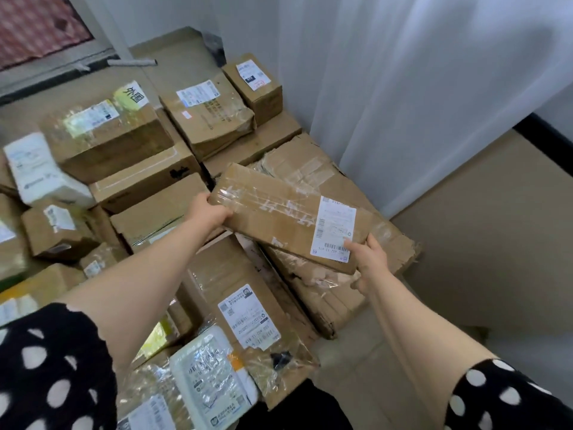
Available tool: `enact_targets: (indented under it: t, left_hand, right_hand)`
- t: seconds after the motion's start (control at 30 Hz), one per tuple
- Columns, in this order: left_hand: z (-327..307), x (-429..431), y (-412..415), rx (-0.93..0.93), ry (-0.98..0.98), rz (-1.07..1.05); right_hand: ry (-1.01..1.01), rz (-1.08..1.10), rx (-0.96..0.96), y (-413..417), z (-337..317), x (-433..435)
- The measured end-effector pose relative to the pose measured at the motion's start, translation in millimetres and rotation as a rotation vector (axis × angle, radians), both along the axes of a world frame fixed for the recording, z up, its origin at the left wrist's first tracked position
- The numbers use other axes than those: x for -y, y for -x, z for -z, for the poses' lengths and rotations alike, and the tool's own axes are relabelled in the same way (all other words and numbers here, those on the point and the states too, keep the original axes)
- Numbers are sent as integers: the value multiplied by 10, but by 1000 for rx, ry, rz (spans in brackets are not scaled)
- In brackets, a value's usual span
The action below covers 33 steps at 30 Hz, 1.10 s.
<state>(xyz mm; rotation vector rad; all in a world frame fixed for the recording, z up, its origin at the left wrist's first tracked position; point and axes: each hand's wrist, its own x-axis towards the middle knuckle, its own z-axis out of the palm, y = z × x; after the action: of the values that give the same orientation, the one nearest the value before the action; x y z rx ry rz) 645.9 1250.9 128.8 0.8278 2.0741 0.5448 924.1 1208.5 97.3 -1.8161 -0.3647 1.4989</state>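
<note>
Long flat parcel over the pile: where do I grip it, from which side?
By its short ends, one hand from each side, as the left hand and right hand do. The long flat parcel looks too wide for one hand.

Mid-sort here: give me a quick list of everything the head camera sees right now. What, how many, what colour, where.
flat box: one, brown, taped, held above the pile at centre
shipping label: one, white, on the flat box's right end
battered box: one, brown, torn edges, under the flat box
other cartons: about a dozen, brown, stacked left and behind
white parcels: two, one far left, one bottom centre
curtain: one, white, right
floor: beige, right
sleeves: two, black with white dots, bottom corners
left hand: grips the flat box's left end
right hand: holds its right end, thumb on the label
</note>
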Motion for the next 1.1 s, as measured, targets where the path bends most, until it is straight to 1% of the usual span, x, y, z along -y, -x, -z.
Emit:
enact_targets:
  t: [0.1,0.23,0.37,0.47,0.57,0.73,0.87,0.97,1.1]
  left_hand:
    - [6,29,213,21,-22,-116]
    - [57,77,534,19,-36,-263]
    - [114,146,788,-18,-44,-367]
    - [173,234,958,-72,-49,-449]
    - [231,302,1096,-87,-35,-532]
    - [400,343,1352,-78,-29,-591]
    - [594,357,1569,-35,-19,-627]
    - [719,357,1713,-25,-28,-646]
    - [828,294,1923,-41,-36,-640]
  right_hand:
    - [-14,-99,-53,224,-2,-283]
    - [-54,-272,-59,566,43,-715]
    - [-81,-467,31,880,165,-1052]
    - [-112,-572,62,1147,249,-1221]
    - [-162,-656,119,1415,354,-1314]
    - [-218,-748,215,1784,510,-1451]
    - [-209,-770,299,2039,638,-1547]
    - [-201,-760,289,2216,725,-1596]
    - [-237,-754,305,2411,797,-1654]
